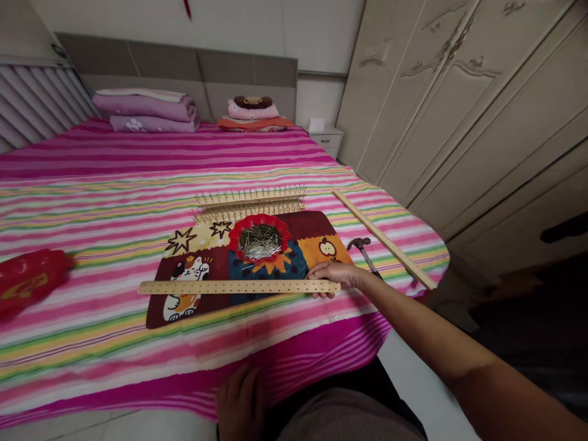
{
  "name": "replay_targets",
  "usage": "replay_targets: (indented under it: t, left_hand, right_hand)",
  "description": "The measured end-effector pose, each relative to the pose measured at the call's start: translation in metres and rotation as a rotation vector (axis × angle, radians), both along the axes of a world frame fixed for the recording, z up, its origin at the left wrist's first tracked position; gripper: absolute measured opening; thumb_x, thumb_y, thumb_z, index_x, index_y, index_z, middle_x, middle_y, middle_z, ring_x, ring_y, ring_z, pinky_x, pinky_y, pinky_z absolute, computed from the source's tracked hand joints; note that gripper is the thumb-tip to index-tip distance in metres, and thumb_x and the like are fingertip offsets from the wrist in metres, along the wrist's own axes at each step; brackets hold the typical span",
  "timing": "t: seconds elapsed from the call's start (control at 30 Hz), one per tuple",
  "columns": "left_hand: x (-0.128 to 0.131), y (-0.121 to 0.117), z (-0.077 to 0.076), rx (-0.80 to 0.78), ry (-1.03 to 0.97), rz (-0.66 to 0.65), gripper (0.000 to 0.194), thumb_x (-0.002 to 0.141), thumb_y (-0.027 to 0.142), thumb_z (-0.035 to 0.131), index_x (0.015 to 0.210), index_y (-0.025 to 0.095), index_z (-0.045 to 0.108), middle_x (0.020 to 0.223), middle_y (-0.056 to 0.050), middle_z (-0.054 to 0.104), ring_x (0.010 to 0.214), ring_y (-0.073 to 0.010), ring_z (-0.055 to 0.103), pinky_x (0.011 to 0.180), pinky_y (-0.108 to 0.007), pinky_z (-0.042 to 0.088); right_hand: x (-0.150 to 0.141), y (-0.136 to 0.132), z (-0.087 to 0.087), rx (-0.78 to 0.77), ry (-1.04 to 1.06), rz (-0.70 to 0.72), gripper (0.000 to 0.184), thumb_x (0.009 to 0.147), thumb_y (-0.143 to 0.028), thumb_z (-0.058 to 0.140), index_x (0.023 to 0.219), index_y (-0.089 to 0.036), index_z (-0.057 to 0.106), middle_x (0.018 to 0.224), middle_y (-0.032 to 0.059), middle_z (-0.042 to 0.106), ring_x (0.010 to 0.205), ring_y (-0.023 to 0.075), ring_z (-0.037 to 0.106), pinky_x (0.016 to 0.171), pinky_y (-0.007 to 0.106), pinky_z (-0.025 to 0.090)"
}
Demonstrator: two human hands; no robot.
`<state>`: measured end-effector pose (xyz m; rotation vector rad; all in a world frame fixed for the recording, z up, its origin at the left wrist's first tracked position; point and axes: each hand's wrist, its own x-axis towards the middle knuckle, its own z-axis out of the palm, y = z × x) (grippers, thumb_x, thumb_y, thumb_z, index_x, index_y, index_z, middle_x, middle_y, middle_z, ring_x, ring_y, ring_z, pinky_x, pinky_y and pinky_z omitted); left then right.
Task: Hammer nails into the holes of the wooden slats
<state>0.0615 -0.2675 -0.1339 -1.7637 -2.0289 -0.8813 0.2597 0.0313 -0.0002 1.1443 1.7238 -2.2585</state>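
Note:
My right hand [329, 277] is closed around the right end of a pale wooden strip [239, 286] with two rows of small holes. The strip lies across the front of a patterned mat [261, 298] that shows a cat and an apple. Behind it on the mat stands a red scalloped bowl [233, 239] full of long nails [260, 240]. My left hand [241, 395], somewhat blurred, rests low at the bed's front edge by my lap, its fingers loosely extended and holding nothing.
Wooden strips studded with upright nails [250, 201] lie behind the bowl. On the right are a hammer [361, 245] and a plain wooden strip [381, 236]. A red plastic bag [32, 278] sits far left. Folded bedding [147, 110] is at the headboard; a wardrobe [459, 92] stands right.

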Motion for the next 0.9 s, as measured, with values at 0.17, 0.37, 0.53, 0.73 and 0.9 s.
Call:
replay_targets:
  t: [0.17, 0.37, 0.53, 0.73, 0.9]
  left_hand:
    - [-0.002, 0.000, 0.001, 0.002, 0.007, -0.042, 0.023, 0.086, 0.028, 0.047, 0.093, 0.020, 0.067, 0.095, -0.008, 0.066, 0.088, -0.0204, 0.057, 0.077, -0.034, 0.040]
    - [-0.001, 0.000, 0.000, 0.025, -0.008, -0.032, 0.021, 0.086, 0.026, 0.049, 0.093, 0.021, 0.068, 0.096, -0.008, 0.066, 0.088, -0.0195, 0.057, 0.076, -0.033, 0.040]
    - [0.001, -0.002, 0.002, -0.013, 0.011, -0.016, 0.020, 0.084, 0.024, 0.052, 0.095, 0.021, 0.068, 0.096, -0.007, 0.067, 0.088, -0.0186, 0.059, 0.077, -0.032, 0.042]
    - [0.006, -0.004, 0.005, -0.053, -0.039, 0.024, 0.022, 0.085, 0.023, 0.049, 0.096, 0.022, 0.069, 0.097, -0.008, 0.067, 0.088, -0.0195, 0.059, 0.078, -0.035, 0.046]
    - [0.012, -0.003, 0.007, -0.036, -0.097, 0.040, 0.022, 0.085, 0.022, 0.050, 0.096, 0.023, 0.068, 0.098, -0.008, 0.066, 0.091, -0.0202, 0.059, 0.080, -0.036, 0.045]
  right_hand:
    - [-0.001, 0.004, 0.001, -0.077, -0.024, -0.013, 0.017, 0.086, -0.022, 0.050, 0.086, -0.013, 0.064, 0.056, 0.0054, 0.072, 0.036, 0.0119, 0.060, 0.032, 0.017, 0.045]
    - [-0.002, 0.003, 0.006, -0.089, -0.024, -0.048, 0.020, 0.083, -0.029, 0.057, 0.089, -0.012, 0.065, 0.059, 0.0064, 0.072, 0.041, 0.0129, 0.062, 0.030, 0.017, 0.045]
    - [0.004, 0.003, 0.012, -0.058, 0.043, -0.071, 0.013, 0.073, -0.022, 0.064, 0.081, -0.012, 0.066, 0.064, 0.0047, 0.072, 0.046, 0.0109, 0.062, 0.032, 0.015, 0.043]
    - [0.009, 0.000, 0.009, -0.036, 0.059, -0.113, 0.023, 0.060, -0.018, 0.067, 0.083, -0.014, 0.068, 0.062, 0.0029, 0.070, 0.048, 0.0120, 0.062, 0.033, 0.016, 0.040]
    - [0.010, -0.006, 0.009, -0.021, 0.047, -0.145, 0.026, 0.059, -0.019, 0.067, 0.084, -0.014, 0.069, 0.060, 0.0027, 0.069, 0.049, 0.0123, 0.061, 0.034, 0.017, 0.037]
